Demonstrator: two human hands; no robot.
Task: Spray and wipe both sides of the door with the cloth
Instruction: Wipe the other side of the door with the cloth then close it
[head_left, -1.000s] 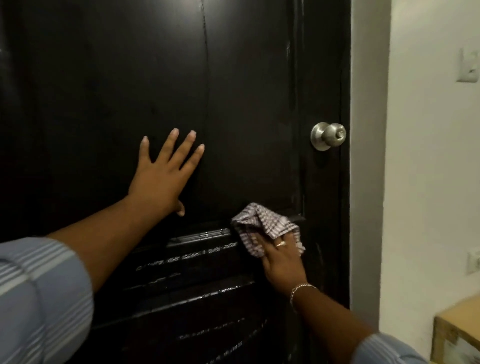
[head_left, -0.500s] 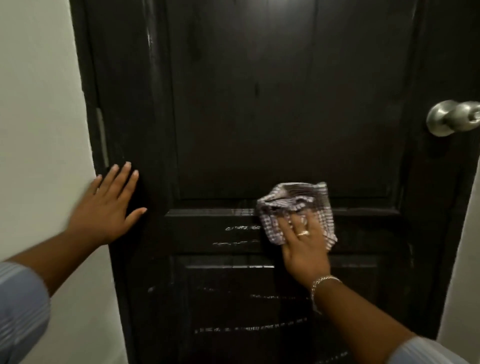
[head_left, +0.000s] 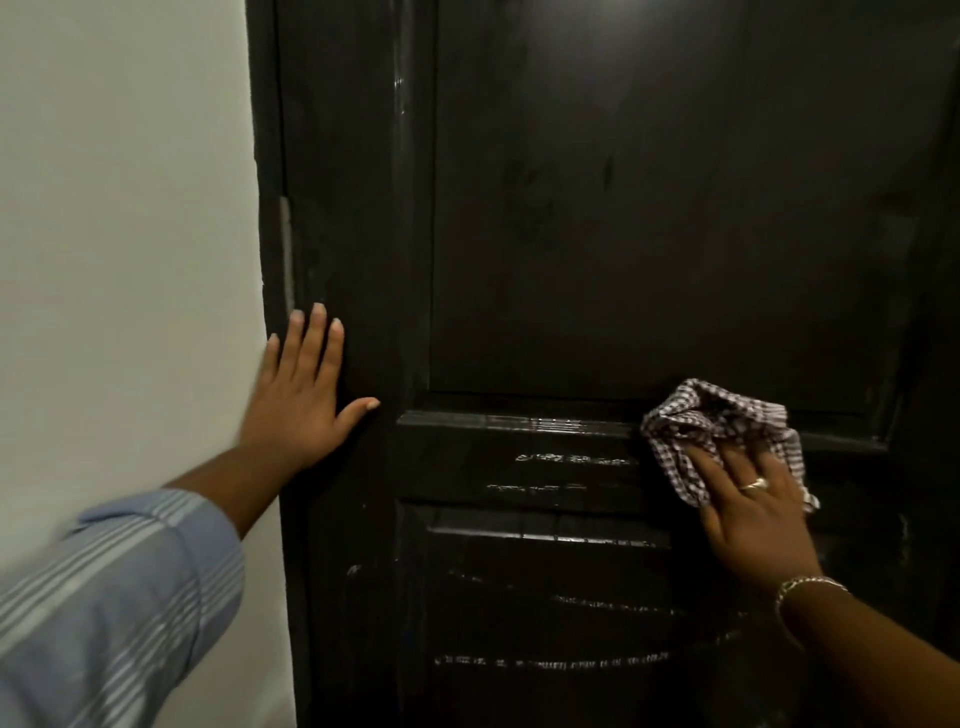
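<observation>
The black panelled door (head_left: 623, 234) fills most of the view. My left hand (head_left: 301, 400) lies flat with spread fingers on the door's left stile, beside the frame. My right hand (head_left: 753, 514) presses a crumpled checked cloth (head_left: 691, 421) against the door's middle rail, towards the right side. Its fingers lie fairly straight on the cloth, and the fingertips are hidden in the folds. Wet streaks (head_left: 571, 460) shine on the rail and on the lower panel. No spray bottle is in view.
A pale wall (head_left: 130, 260) runs along the left of the black door frame. A metal hinge (head_left: 285, 249) shows at the door's left edge, just above my left hand.
The view has swung left, so the door knob is out of sight. My left hand moved from the door's middle to its left stile. The cloth slid along the middle rail.
</observation>
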